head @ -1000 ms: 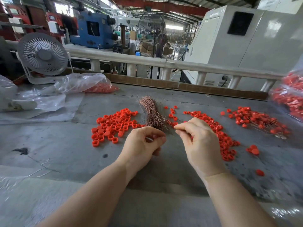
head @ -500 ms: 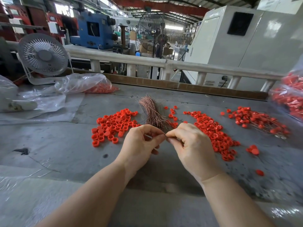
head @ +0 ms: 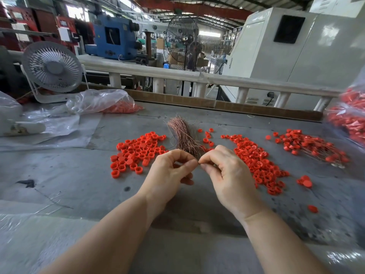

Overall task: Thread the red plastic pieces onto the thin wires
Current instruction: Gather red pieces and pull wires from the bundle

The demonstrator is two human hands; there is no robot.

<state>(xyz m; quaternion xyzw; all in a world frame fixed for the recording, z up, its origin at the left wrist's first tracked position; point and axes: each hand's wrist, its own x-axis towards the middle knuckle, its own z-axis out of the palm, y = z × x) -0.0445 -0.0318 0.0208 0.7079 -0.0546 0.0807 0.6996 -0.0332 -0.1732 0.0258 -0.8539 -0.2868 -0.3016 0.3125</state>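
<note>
A bundle of thin copper wires (head: 182, 135) lies on the grey table (head: 79, 175), fanned toward the far side. A pile of red plastic pieces (head: 138, 151) lies left of it, another pile (head: 256, 157) to its right. Further right is a heap of red pieces with wires through them (head: 312, 147). My left hand (head: 169, 175) and my right hand (head: 227, 173) meet fingertip to fingertip just in front of the bundle. Both pinch something small between thumb and forefinger; it is hidden by the fingers.
A white desk fan (head: 52, 70) stands at the back left beside clear plastic bags (head: 102, 101), one holding red pieces. A bag of red pieces (head: 349, 115) sits at the right edge. A few stray red pieces (head: 305, 181) lie on the right. A cardboard strip (head: 217, 104) lines the far edge.
My right hand has moved left to meet my left hand, and the fingertips now touch. The left hand has barely moved.
</note>
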